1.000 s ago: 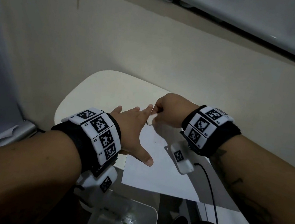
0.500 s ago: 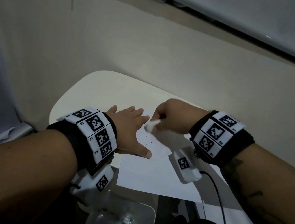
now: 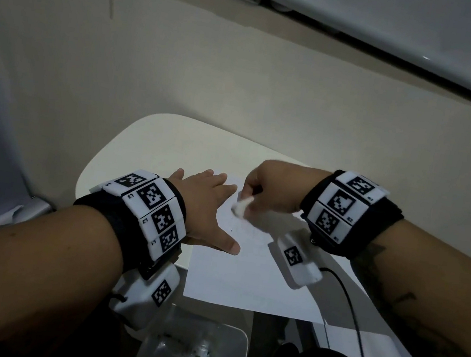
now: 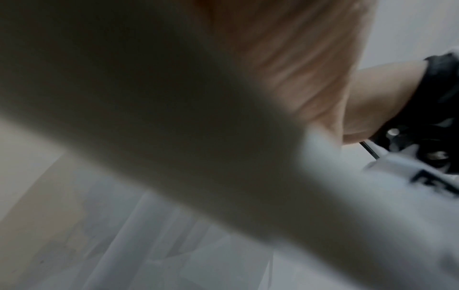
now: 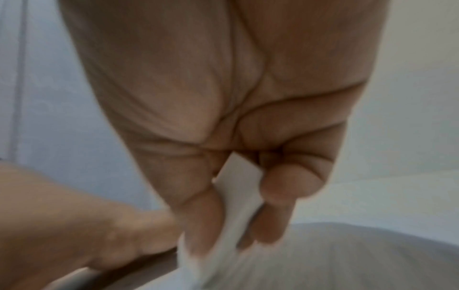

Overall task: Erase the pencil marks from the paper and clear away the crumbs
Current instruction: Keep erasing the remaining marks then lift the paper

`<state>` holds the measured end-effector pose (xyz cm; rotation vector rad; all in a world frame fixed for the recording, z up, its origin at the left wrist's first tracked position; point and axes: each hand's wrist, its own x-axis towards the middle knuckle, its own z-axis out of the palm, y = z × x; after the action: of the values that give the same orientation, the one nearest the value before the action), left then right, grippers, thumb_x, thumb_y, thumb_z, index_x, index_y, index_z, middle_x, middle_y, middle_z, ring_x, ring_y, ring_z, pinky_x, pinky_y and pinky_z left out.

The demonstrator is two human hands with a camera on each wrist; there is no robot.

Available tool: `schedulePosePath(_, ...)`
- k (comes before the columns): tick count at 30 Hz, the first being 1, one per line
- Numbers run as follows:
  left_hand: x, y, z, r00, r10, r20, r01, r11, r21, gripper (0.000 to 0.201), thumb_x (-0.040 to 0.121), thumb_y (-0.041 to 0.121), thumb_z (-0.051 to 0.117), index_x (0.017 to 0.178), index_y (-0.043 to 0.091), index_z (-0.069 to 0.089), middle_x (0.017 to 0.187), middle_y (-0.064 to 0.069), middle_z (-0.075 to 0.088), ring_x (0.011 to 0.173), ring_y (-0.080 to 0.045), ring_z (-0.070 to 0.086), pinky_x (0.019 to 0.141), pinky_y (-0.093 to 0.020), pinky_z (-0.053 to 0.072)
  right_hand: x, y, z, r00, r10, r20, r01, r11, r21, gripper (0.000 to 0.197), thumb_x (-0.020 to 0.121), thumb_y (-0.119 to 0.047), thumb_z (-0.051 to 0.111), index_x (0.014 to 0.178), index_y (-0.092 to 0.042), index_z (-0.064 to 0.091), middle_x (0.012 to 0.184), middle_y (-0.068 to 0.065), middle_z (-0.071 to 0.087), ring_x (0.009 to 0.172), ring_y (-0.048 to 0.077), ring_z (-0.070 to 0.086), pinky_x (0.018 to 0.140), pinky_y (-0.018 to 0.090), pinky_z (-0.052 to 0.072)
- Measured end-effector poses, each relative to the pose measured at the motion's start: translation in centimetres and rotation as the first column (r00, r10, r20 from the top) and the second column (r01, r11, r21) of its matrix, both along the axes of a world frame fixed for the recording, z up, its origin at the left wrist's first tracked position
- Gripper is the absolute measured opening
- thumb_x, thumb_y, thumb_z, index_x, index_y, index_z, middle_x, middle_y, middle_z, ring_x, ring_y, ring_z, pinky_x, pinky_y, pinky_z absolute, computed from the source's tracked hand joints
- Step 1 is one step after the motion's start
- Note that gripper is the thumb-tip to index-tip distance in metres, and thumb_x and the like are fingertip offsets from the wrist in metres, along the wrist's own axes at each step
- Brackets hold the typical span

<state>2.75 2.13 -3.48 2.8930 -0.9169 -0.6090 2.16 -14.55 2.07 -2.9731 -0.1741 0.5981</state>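
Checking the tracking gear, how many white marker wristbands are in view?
2: one wristband behind the left hand flat on the paper, another behind the right hand gripping the eraser.

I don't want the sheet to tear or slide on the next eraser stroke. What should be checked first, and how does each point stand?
1. Left hand flat on the paper, holding it: ok.
2. Right hand pinches the eraser: ok.
3. Eraser touching the sheet: cannot tell, blurred.
4. Paper fully on the table: not ok, its near edge overhangs.
5. Marks gone: not ok, dark specks remain.
6. Cable off the rubbing area: ok.
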Motion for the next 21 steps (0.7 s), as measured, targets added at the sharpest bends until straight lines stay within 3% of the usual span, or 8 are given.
schedulePosePath(4,0.0,0.1,-0.1,1.000,-0.001,-0.006,0.001,1.000,-0.001,0.118,0.068,0.088,0.051,0.156,0.031,-0.005,0.164,0.007,-0.010,0.150,-0.015,-0.014,0.119,-0.054,-0.005,2.0,0.1,-0.8,0.977,-0.074,0.200,0.064,0.997,0.053,0.022,0.088,-0.044,0.068,0.090,-0.022,0.069,0.084,-0.011,0.065,0.082,0.010,0.061,0.070,0.027,0.048)
schedulePosePath(7,0.1,0.0,-0.3,1.000,0.004,-0.004,-0.004,1.000,-0.009,0.119,0.067,0.089,0.051,0.156,0.033,-0.005,0.164,0.008,-0.010,0.150,-0.014,-0.014,0.119,-0.053,-0.005,1.6,-0.1,-0.8,0.992,-0.022,0.124,0.017,0.999,0.048,0.022,0.087,-0.045,0.069,0.090,-0.023,0.070,0.084,-0.010,0.067,0.080,0.010,0.062,0.067,0.025,0.048)
schedulePosePath(11,0.2,-0.1,-0.5,1.000,0.013,0.001,-0.013,1.000,-0.016,0.123,0.063,0.091,0.050,0.156,0.034,-0.006,0.164,0.008,-0.010,0.150,-0.014,-0.014,0.118,-0.054,-0.005,0.3,-0.1,-0.2,0.999,0.044,-0.026,-0.044,0.999,-0.011,0.023,0.082,-0.050,0.073,0.091,-0.029,0.072,0.088,-0.010,0.072,0.083,0.010,0.067,0.077,0.028,0.054)
schedulePosePath(17,0.0,-0.1,-0.2,1.000,0.018,-0.003,-0.018,1.000,-0.005,0.122,0.064,0.090,0.052,0.155,0.032,-0.005,0.164,0.008,-0.010,0.150,-0.015,-0.013,0.119,-0.055,-0.005,2.7,-0.2,-1.0,0.983,-0.087,0.164,0.078,0.995,0.058,0.024,0.086,-0.044,0.072,0.090,-0.020,0.070,0.085,-0.009,0.067,0.082,0.012,0.062,0.066,0.024,0.046)
schedulePosePath(21,0.0,-0.1,-0.2,1.000,0.021,0.001,-0.021,1.000,-0.012,0.122,0.064,0.089,0.053,0.155,0.032,-0.005,0.164,0.008,-0.009,0.150,-0.015,-0.013,0.119,-0.054,-0.005,2.3,-0.6,-1.1,0.991,-0.059,0.123,0.050,0.996,0.073,0.024,0.086,-0.045,0.071,0.091,-0.022,0.070,0.086,-0.010,0.068,0.082,0.010,0.063,0.070,0.025,0.050)
